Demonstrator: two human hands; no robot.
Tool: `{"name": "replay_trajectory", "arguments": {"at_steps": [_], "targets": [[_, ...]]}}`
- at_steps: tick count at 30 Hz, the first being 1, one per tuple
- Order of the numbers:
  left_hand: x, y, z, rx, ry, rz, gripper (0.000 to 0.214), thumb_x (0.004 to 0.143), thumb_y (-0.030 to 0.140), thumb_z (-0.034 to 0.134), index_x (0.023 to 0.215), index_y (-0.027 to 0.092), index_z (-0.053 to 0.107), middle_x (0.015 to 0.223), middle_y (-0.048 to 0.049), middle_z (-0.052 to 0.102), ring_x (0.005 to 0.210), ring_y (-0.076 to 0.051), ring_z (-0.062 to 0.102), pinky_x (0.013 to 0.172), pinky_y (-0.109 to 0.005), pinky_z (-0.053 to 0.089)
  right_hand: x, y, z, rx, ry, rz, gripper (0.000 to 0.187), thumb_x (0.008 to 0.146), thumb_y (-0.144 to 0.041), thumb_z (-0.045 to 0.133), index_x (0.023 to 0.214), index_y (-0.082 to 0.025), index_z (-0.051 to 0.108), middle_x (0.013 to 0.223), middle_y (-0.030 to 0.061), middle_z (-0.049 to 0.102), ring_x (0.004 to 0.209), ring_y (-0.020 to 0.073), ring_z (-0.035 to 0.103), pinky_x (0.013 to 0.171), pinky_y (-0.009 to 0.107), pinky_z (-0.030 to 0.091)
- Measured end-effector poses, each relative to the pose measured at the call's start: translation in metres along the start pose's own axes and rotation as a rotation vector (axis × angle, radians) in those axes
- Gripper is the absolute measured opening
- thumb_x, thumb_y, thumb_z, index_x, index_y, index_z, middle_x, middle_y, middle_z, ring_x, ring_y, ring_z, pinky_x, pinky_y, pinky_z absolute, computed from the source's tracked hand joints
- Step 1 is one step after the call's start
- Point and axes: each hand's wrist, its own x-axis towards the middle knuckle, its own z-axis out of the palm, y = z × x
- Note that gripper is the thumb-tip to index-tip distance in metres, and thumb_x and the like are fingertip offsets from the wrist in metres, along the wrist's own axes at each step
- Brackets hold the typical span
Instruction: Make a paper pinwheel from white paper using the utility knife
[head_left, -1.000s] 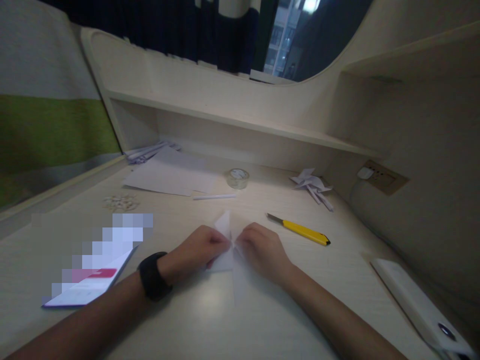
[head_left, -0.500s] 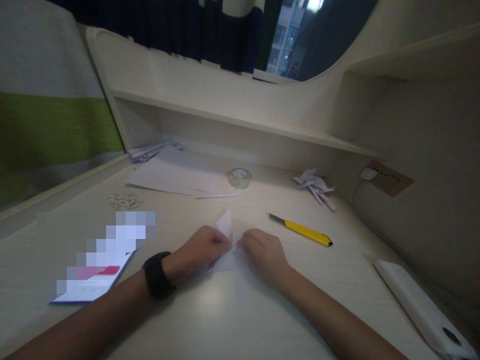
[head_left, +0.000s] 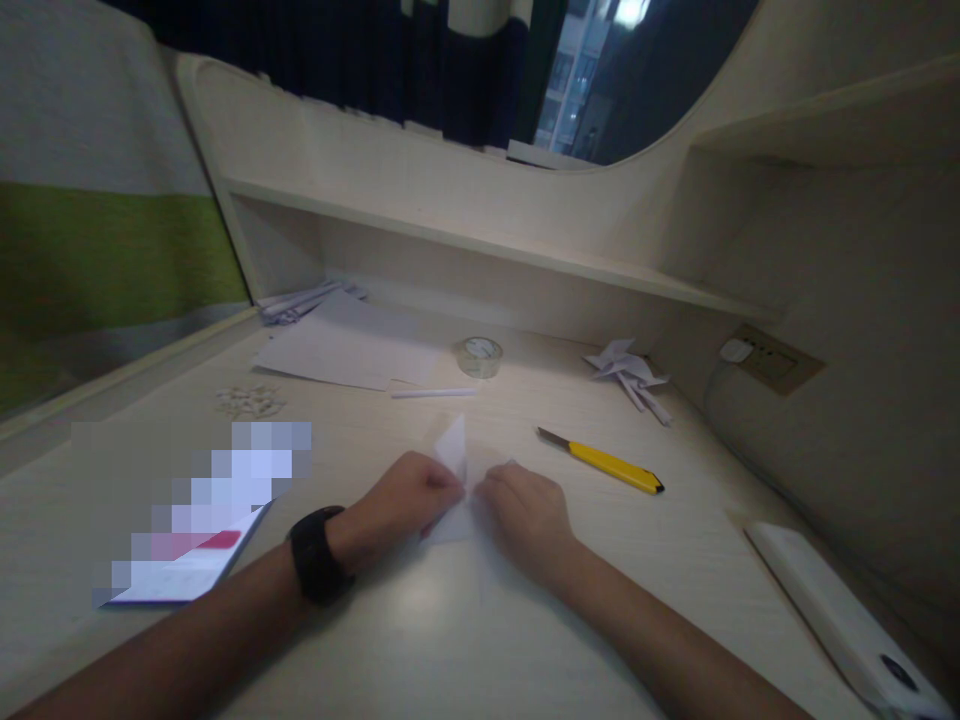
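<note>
A small white piece of folded paper [head_left: 453,448] is between my hands at the middle of the desk, with one pointed corner standing up. My left hand [head_left: 409,493], a black watch on its wrist, is closed on the paper's left side. Close beside it, my right hand [head_left: 526,510] has its fingers curled and pressed together at the paper's right edge. Both sets of fingertips nearly meet, and they hide the middle of the paper. To the right of my right hand lies a yellow utility knife [head_left: 613,467] with its blade out.
Beyond my hands are a thin paper stick [head_left: 433,393], a roll of clear tape [head_left: 480,357] and white sheets [head_left: 349,340]. Paper pinwheels [head_left: 626,372] lie back right. A phone [head_left: 202,540] and a small pale pile [head_left: 251,402] sit left; a white device [head_left: 840,610] is right.
Both hands stay almost in place at the paper. The right hand has shifted very slightly, and the paper's upper corner stands a touch higher.
</note>
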Motion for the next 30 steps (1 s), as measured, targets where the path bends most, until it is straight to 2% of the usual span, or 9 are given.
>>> {"name": "replay_trajectory", "arguments": {"at_steps": [9,17,25,30], "targets": [[-0.0023,0.0051,0.0022,-0.05,-0.004,-0.014,0.04,0.078,0.031,0.047,0.041,0.018,0.045,0.038,0.0027,0.043,0.04,-0.01,0.039,0.048,-0.025,0.03,-0.0015,-0.0022,0.0003,-0.034,-0.009,0.031,0.016,0.084,-0.014,0.043,0.081,-0.015,0.059,0.076,0.0077,0.064,0.069,0.0181,0.058,0.058,0.028,0.044],[0.0012,-0.0002,-0.001,-0.073,-0.011,0.012,0.033,0.077,0.027,0.047,0.045,0.018,0.046,0.04,0.0029,0.046,0.043,-0.011,0.042,0.049,-0.024,0.03,0.0009,-0.0007,-0.0036,-0.041,0.055,-0.072,0.011,0.088,-0.011,0.051,0.089,-0.014,0.061,0.085,0.007,0.068,0.069,0.015,0.06,0.059,0.026,0.044],[0.0013,0.0043,-0.0022,0.058,0.028,0.035,0.04,0.082,0.031,0.044,0.044,0.018,0.045,0.04,0.0019,0.047,0.043,-0.011,0.044,0.053,-0.025,0.033,0.0016,0.0016,-0.0057,-0.167,-0.018,-0.063,0.017,0.087,-0.012,0.045,0.08,-0.015,0.06,0.076,0.0075,0.064,0.063,0.0152,0.056,0.053,0.027,0.039],[0.0007,0.0061,-0.002,0.134,0.068,0.074,0.037,0.08,0.029,0.045,0.045,0.017,0.049,0.042,0.0019,0.049,0.045,-0.012,0.047,0.052,-0.025,0.032,0.0018,0.0,-0.0055,-0.155,0.013,-0.069,0.014,0.089,-0.013,0.047,0.088,-0.015,0.061,0.082,0.0077,0.067,0.067,0.015,0.06,0.055,0.026,0.042]]}}
